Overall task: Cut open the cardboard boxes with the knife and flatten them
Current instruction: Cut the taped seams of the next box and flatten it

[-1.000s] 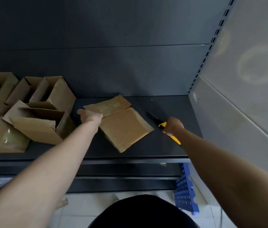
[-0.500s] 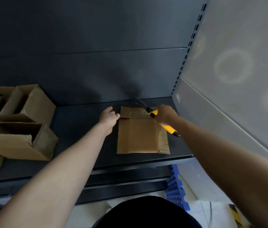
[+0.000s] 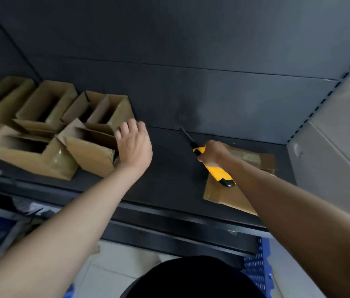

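Note:
Several open brown cardboard boxes stand in a cluster at the left of a dark shelf. My left hand reaches over the right end of the nearest box, with fingers bent down over its rim; whether they grip it is unclear. My right hand grips a yellow and black utility knife, its thin blade pointing toward the back wall. Under my right forearm a flattened box lies flat at the shelf's right end.
A dark back panel rises behind the shelf, and a grey side wall closes it on the right. Below the shelf's front edge are a lower rail, a pale tiled floor and a blue crate.
My left hand left the flattened box and moved left to the nearest open box. The flattened box now lies at the shelf's right end. The knife stays in my right hand.

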Available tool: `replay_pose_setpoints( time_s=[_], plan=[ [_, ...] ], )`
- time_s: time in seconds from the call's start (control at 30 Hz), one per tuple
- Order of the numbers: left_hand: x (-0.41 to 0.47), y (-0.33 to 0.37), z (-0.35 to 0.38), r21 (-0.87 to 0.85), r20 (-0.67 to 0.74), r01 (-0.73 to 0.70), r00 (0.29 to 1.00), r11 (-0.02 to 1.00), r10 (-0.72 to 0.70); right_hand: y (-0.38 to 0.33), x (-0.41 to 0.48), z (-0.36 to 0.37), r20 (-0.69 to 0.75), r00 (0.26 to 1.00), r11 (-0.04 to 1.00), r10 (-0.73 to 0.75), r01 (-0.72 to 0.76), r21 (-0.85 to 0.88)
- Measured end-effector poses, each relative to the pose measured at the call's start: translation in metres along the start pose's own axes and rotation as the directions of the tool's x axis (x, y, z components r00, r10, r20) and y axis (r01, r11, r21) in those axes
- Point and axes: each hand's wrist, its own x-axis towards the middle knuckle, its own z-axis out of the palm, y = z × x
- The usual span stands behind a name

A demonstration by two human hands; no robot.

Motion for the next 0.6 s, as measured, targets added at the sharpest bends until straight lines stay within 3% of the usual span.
replay_pose_setpoints(
  time_s=[0.1, 0.2, 0.47, 0.6],
  plan=[
    [-0.005, -0.026, 0.0, 0.052, 0.127, 0.112, 0.985, 0.992, -0.118, -0.023, 0.003, 0.007, 0.027, 0.999, 0.999, -0.035, 0.034, 0.029],
    [-0.006, -0.043, 0.003, 0.127, 0.173, 0.132, 0.973, 0.983, -0.153, -0.038, 0.006, 0.014, 0.055, 0.997, 0.999, -0.047, 0.046, 0.029],
    [-0.009, -0.053, -0.013, -0.08, 0.234, 0.251, 0.945, 0.965, -0.227, -0.034, 0.006, 0.035, 0.113, 0.993, 1.0, 0.014, -0.015, 0.007],
    [-0.006, -0.054, -0.036, -0.14, 0.148, 0.24, 0.964, 0.961, -0.22, -0.027, 0.003, 0.05, 0.138, 0.989, 0.999, 0.048, -0.047, -0.011]
  ],
)
